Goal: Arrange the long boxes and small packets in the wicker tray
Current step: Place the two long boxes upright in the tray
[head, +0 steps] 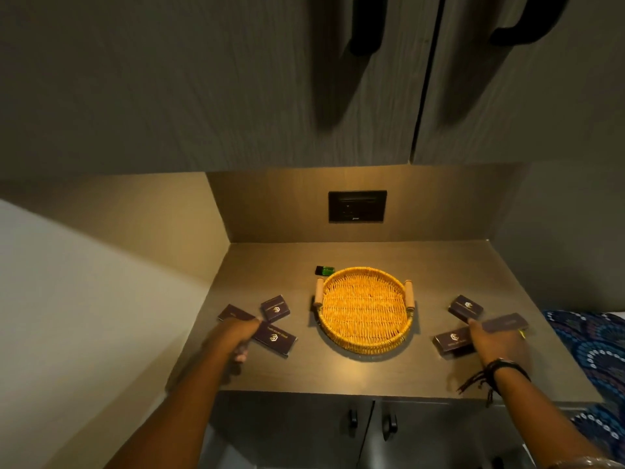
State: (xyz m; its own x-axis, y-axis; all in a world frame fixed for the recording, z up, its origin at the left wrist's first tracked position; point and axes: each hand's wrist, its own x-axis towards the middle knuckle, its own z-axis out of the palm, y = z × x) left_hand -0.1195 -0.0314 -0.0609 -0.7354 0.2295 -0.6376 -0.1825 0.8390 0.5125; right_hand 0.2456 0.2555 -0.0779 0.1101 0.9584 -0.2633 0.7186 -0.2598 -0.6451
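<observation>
Presently we find the wicker tray [364, 308] empty at mid-tabletop [338, 370], dark boxes lying to both sides. We judge two risks: a long box [273, 337] sliding off the front edge, or a sleeve knocking the tray. Left hand [240, 336] rests on that box, fingers curled at its end. Right hand [495, 340] covers another long box [453, 340]; grip blurred, we cannot tell.
</observation>
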